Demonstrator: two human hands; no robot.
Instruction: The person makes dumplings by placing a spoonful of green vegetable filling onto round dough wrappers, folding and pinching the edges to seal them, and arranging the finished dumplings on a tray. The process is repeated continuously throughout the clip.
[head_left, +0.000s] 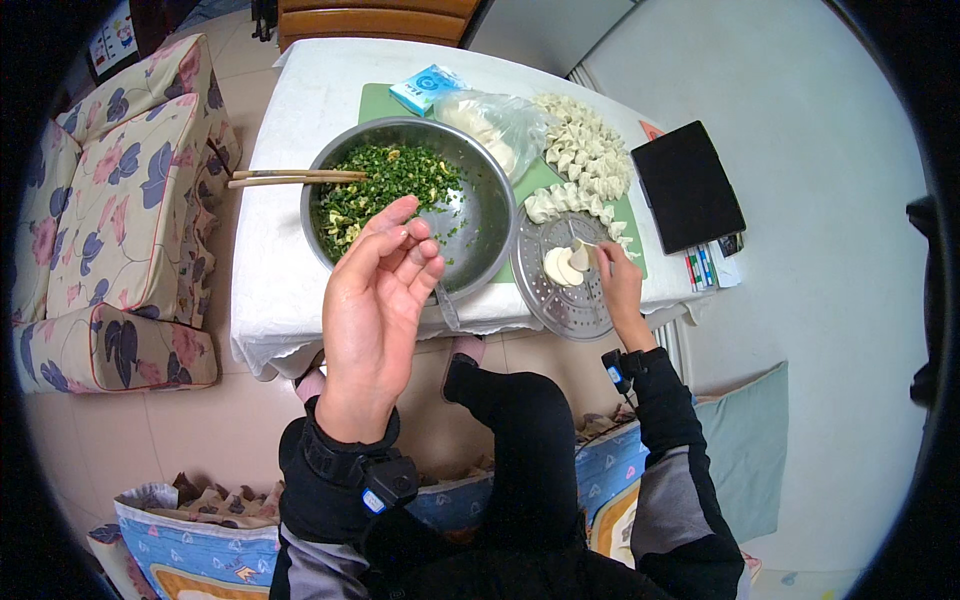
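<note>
My left hand (382, 300) is raised palm up in front of the metal mixing bowl (480, 232), its fingers loosely curled and nothing in it. Chopped green leaves with yellow bits (405, 169) fill the bowl's left side. Wooden chopsticks (292, 178) rest across the rim, and a clear spoon handle (448, 309) hangs over the near edge. Over the perforated metal steamer plate (570, 311), my right hand (621, 281) pinches a round dough wrapper (580, 256) by its edge. More wrappers (559, 267) lie overlapped on the plate. Folded dumplings (559, 201) line its far edge.
Many more dumplings (589, 146) are massed behind the plate. A plastic bag of dough (491, 127) and a blue packet (427, 86) lie on the green mat (375, 101). A black tablet-like panel (688, 187) stands at the table's right edge. A floral sofa (120, 210) is at left.
</note>
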